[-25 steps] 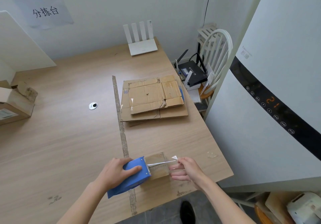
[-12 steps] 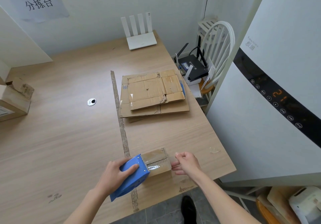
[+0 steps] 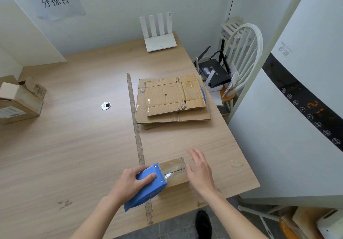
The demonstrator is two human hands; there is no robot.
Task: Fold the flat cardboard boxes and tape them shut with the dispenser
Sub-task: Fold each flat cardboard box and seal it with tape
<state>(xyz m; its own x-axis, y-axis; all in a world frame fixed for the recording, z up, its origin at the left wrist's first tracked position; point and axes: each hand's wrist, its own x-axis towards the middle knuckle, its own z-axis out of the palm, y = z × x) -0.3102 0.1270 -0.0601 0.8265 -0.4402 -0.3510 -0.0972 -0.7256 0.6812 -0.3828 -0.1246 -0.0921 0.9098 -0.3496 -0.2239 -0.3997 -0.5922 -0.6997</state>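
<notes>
A small folded cardboard box (image 3: pixel 174 172) sits near the table's front edge, with clear tape along its top. My left hand (image 3: pixel 130 183) grips the blue tape dispenser (image 3: pixel 148 185), whose front end rests on the box's left part. My right hand (image 3: pixel 200 172) is beside the box's right end, fingers straight and spread, holding nothing. A stack of flat cardboard boxes (image 3: pixel 172 99) lies further back on the table, right of centre.
The wooden table (image 3: pixel 74 146) has a strip of old tape (image 3: pixel 137 136) down its middle and a cable hole (image 3: pixel 105 105). An open box (image 3: pixel 18 101) stands at the left edge. A white router (image 3: pixel 159 34) is at the back; a chair (image 3: pixel 243 57) and large white appliance (image 3: pixel 287 118) stand right.
My right hand has let go of the tape end it was pinching and opened beside the box. The tape now lies flat on the box top. The dispenser stayed in my left hand.
</notes>
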